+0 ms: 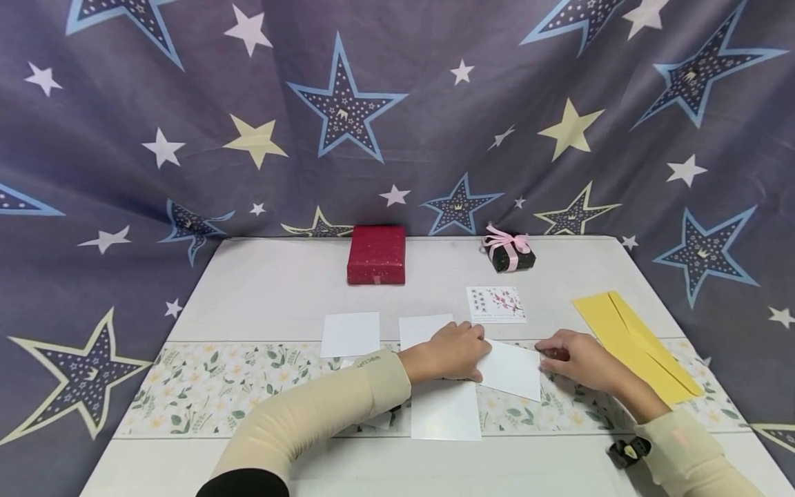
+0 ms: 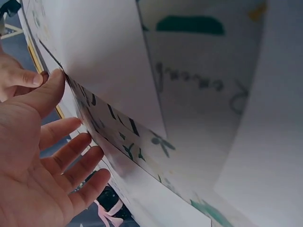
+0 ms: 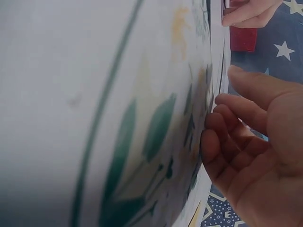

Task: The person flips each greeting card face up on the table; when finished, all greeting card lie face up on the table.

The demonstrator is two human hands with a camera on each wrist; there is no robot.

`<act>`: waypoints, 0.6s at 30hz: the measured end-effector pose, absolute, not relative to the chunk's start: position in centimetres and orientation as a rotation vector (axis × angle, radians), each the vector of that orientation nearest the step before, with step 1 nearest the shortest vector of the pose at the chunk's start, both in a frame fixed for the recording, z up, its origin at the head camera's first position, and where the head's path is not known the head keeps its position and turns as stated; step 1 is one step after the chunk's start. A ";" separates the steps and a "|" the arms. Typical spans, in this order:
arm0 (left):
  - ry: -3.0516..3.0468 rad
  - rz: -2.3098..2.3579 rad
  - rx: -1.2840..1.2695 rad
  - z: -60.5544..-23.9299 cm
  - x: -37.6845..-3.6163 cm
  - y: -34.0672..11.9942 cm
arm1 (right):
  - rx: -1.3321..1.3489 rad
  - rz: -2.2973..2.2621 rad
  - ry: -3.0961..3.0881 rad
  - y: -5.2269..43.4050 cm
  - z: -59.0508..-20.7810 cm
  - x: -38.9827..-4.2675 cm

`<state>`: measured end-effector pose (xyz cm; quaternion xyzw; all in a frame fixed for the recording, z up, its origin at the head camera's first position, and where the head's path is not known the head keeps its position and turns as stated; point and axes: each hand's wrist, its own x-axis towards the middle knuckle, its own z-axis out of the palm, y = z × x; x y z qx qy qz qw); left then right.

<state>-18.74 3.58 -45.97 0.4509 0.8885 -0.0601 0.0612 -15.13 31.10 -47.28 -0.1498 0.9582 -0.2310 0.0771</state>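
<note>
- While both hands work near the counter's point(image 1: 279, 290) front edge, a white card point(image 1: 512, 369) lies between them.
- Left hand point(image 1: 450, 352) flat, pressing its left edge.
- Right hand point(image 1: 574, 359) pinching its right edge.
- Step, likely: squaring the card; next needs steady hold.

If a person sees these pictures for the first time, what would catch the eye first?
Probably the two hands at the table's front: the left hand and right hand touch opposite edges of one white card on the floral runner. Next, the red box at the far edge and the yellow envelope on the right.
</note>
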 end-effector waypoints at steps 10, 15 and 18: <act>2.689 -0.174 1.363 -46.2 -18.9 3.6 | -0.481 -0.743 2.858 31.4 -47.5 -15.0; 2.697 -0.182 1.372 -46.4 -18.9 3.5 | -0.475 -0.757 2.861 31.3 -47.6 -15.0; 2.698 -0.186 1.372 -46.4 -18.9 3.6 | -0.437 -0.763 2.850 31.2 -47.8 -15.2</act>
